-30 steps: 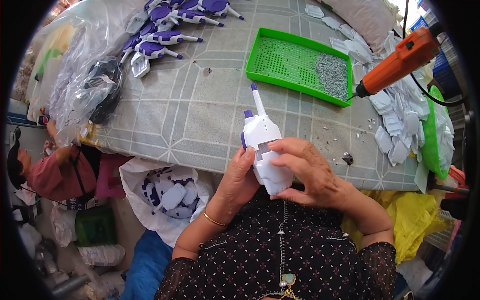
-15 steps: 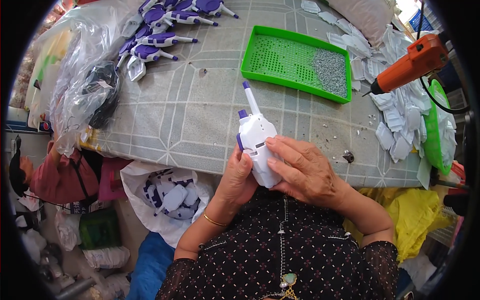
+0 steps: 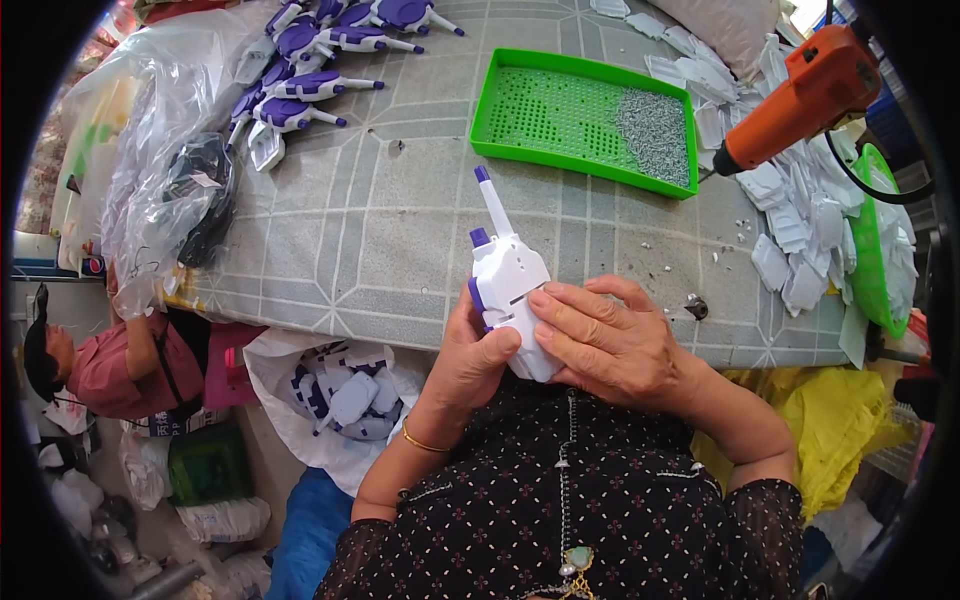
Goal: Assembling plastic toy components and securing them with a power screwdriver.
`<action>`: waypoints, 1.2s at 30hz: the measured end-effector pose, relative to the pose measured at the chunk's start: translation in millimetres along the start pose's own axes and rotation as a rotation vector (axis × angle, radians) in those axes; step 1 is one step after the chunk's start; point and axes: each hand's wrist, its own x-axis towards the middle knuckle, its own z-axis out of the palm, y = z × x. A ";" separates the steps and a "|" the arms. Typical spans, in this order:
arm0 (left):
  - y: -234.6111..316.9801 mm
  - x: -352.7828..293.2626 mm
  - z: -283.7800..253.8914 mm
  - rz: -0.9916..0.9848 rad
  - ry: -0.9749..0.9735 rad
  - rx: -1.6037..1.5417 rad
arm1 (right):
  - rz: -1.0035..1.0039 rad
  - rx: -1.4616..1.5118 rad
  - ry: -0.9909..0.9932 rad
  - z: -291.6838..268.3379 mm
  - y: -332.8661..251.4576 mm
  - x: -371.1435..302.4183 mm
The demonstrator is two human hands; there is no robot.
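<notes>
Both hands are gripping one white toy walkie-talkie (image 3: 510, 300) with purple trim, holding it just above the near edge of the tabletop (image 3: 400, 250). The left hand (image 3: 470, 355) is cupping its side, thumb pressing the casing; the right hand (image 3: 610, 345) is wrapping its fingers (image 3: 560, 315) over the lower body. Compared with a second ago, the unit is sitting slightly lower and turned, with the right fingers covering more of it, suggesting the halves are being pressed together. Beyond, a green tray (image 3: 560, 110) is holding small grey screws. An orange power screwdriver (image 3: 800, 90) is hanging at the far right, above loose white shells (image 3: 800, 230). Finished purple-and-white units (image 3: 310, 70) are lying at the far left.
</notes>
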 end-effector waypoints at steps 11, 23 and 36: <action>-1.1 6.0 11.2 0.095 0.021 0.010 | 0.297 0.405 0.045 -1.9 14.1 -3.5; 31.8 -12.6 28.8 -0.356 0.070 0.374 | 0.408 0.343 0.082 1.8 39.1 -9.1; 26.7 50.8 28.1 0.772 -0.251 1.687 | 0.225 -0.028 0.282 -33.9 42.0 -28.1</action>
